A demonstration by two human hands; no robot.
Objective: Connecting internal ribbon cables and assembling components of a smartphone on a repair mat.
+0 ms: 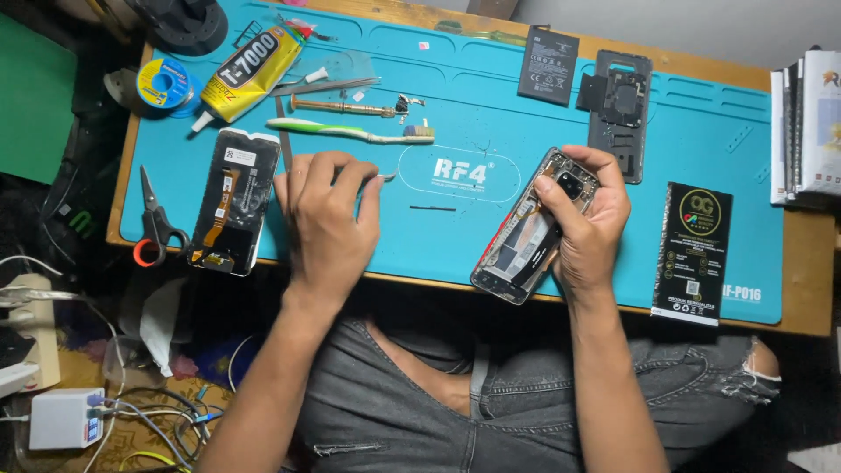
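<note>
The wooden counter (806,289) in front of me carries a big teal work mat (491,114) that covers nearly all of it. My right hand (589,219) is wrapped around the upper end of an opened phone (526,235), back cover off and its insides showing; the phone tilts over the mat's near edge, my thumb pressing near its camera block and my fingers curled behind it. My left hand (326,219) rests knuckles-up on the mat, well apart from the phone, fingers bent and pinched onto a thin metal tool (384,178) whose tip pokes out to the right.

Just left of that hand lies a detached phone screen (232,200), face down, with an orange ribbon cable on its back. Further left, red-handled scissors (156,229) lie at the mat's edge. A black retail box (694,254) sits at the right near corner of the mat. Up at the far side lie a dark phone back cover (620,109) and, beside it, a flat black battery (547,66). A yellow glue tube (247,74) lies slanted at the far left, with a blue solder spool (164,85) next to it. Between the tube and my left hand lie a green toothbrush (350,132) and a brass-handled tool (343,107). A small dark strip (433,208) lies on the mat between my hands.
</note>
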